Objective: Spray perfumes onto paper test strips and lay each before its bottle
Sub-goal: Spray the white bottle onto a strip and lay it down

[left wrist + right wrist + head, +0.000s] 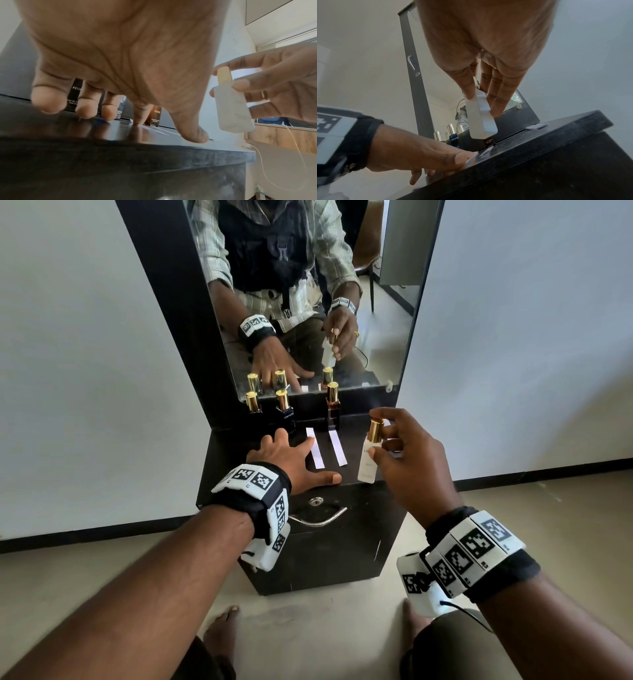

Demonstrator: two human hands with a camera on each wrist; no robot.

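Note:
My right hand grips a white perfume bottle with a gold cap, held in the air just above the right front of the black cabinet top; the same bottle shows in both wrist views. My left hand lies spread and flat on the top, its index fingertip touching the left of two white paper strips. The second strip lies before a brown bottle. A dark blue bottle and a black bottle stand at the back left.
A tall mirror in a black frame rises right behind the bottles. Below the top is a drawer with a keyhole and metal handle. White walls flank the cabinet. My bare feet rest on the floor below.

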